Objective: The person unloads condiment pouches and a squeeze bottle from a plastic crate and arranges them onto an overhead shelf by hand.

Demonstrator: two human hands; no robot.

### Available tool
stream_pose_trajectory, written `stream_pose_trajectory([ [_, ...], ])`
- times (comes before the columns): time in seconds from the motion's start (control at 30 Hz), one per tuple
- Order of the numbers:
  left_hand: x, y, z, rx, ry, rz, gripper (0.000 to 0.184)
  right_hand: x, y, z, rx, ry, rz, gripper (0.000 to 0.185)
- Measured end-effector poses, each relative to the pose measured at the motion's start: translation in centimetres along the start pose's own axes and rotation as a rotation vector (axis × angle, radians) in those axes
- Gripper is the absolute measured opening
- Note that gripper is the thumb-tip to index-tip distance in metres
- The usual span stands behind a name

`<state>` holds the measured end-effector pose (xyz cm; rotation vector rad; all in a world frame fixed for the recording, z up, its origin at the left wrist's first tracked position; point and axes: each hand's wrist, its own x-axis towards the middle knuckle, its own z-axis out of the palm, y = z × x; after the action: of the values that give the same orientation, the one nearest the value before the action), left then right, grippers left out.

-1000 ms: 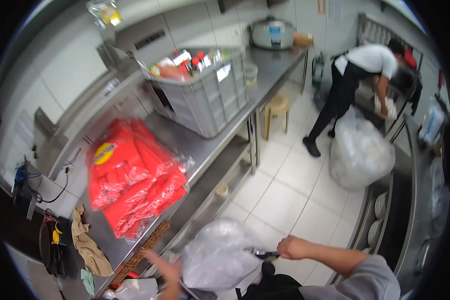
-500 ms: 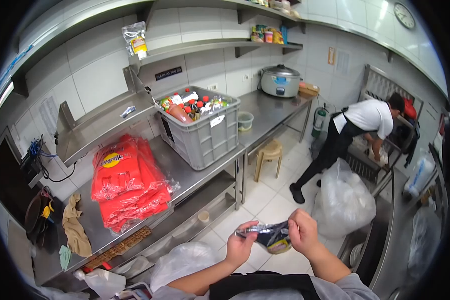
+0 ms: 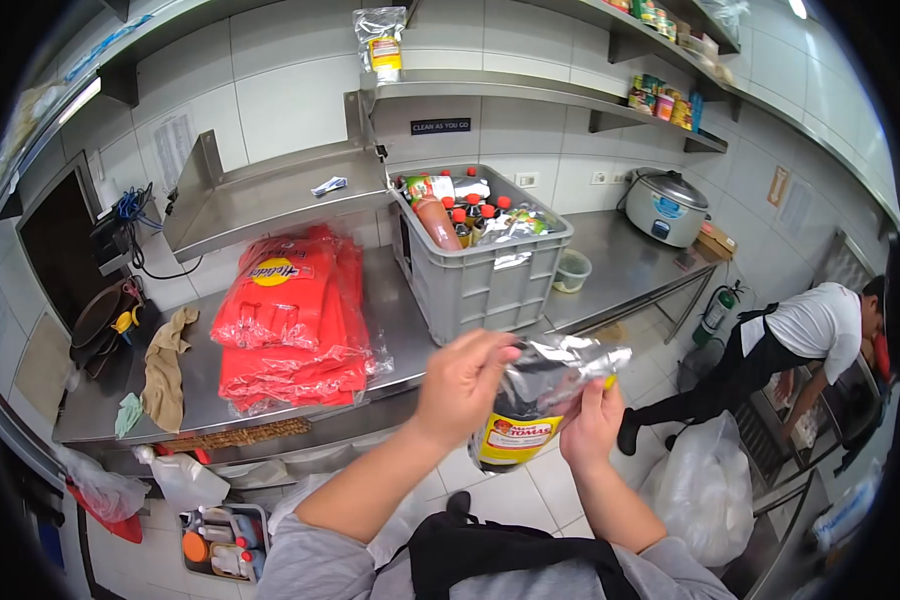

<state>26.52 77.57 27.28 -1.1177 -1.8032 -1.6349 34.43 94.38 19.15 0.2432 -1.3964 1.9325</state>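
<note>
A silver and dark sauce pouch with a yellow and red label hangs between my hands in front of my chest. My left hand grips its left upper side, fingers bent round the edge. With thumb and fingers, my right hand pinches the right side near the crinkled foil top. Behind the pouch, on the steel counter, stands a grey plastic crate filled with bottles with red caps and several packs. Left of the crate lies a stack of red bags in clear plastic.
A similar foil pouch stands on the wall shelf. Further right on the counter are a small tub and a rice cooker. A co-worker bends over at the right, near a large clear plastic bag. A bottle bin sits low left.
My view has swung left. Both hands have risen closer to the crate, and the pouch has turned from lying tilted to upright with its label facing me.
</note>
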Motion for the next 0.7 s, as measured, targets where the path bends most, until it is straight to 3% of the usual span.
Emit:
stream_pose_trajectory([
  [0.07, 1.5, -3.1, -2.4, 0.093, -0.022, 0.014, 0.016, 3.9, 1.6, 1.5, 0.103, -0.065, -0.002, 0.033],
  [0.13, 3.3, -6.5, -4.9, 0.175, -0.050, 0.013, 0.020, 7.5, 2.8, 3.8, -0.067, -0.097, -0.065, 0.030],
  [0.2, 5.7, -9.8, -6.9, 0.036, -0.080, -0.087, 0.041, 11.4, 4.5, 5.9, -0.131, -0.115, -0.121, 0.029],
  [0.23, 7.2, -11.2, -7.6, -0.171, -0.061, -0.065, 0.056, 13.5, 5.3, 7.1, -0.136, -0.119, -0.138, 0.030],
  [0.33, 9.3, -18.4, -8.7, -0.857, -0.059, -0.481, 0.100, 20.2, 7.4, 11.0, 0.027, -0.163, -0.210, 0.031],
  [0.37, 9.0, -18.3, -7.7, -0.914, -0.026, -0.835, 0.091, 22.2, 8.1, 11.6, 0.091, -0.235, -0.180, 0.033],
  [0.4, 6.9, -22.4, -6.4, -0.953, -0.184, -0.912, 0.083, 23.4, 9.1, 12.5, 0.097, -0.246, -0.179, 0.033],
  [0.43, 4.7, -25.3, -4.6, -1.173, -0.139, -1.022, 0.063, 24.5, 10.2, 13.5, 0.124, -0.253, -0.188, 0.033],
  [0.47, 5.4, -23.0, -5.1, -1.408, -0.095, -1.115, 0.058, 25.4, 11.1, 14.3, 0.153, -0.259, -0.199, 0.034],
  [0.53, 5.7, -24.4, -5.1, -1.346, -0.010, -1.053, 0.059, 25.3, 13.5, 14.3, 0.048, -0.246, -0.212, 0.033],
  [0.6, 1.4, -31.1, -4.3, -1.307, 0.256, -1.038, 0.036, 24.7, 15.6, 14.2, -0.143, -0.190, -0.252, 0.032],
  [0.63, 0.1, -31.6, -4.7, -1.250, 0.253, -1.026, 0.030, 23.7, 16.0, 14.5, 0.049, -0.270, -0.077, 0.038],
  [0.67, 0.5, -30.1, -5.8, -1.393, 0.178, -1.111, 0.030, 23.4, 16.6, 14.4, 0.100, -0.456, -0.046, 0.041],
  [0.7, -0.9, -30.7, -7.1, -1.628, 0.061, -0.981, 0.032, 23.3, 17.2, 14.2, 0.149, -0.641, -0.009, 0.043],
])
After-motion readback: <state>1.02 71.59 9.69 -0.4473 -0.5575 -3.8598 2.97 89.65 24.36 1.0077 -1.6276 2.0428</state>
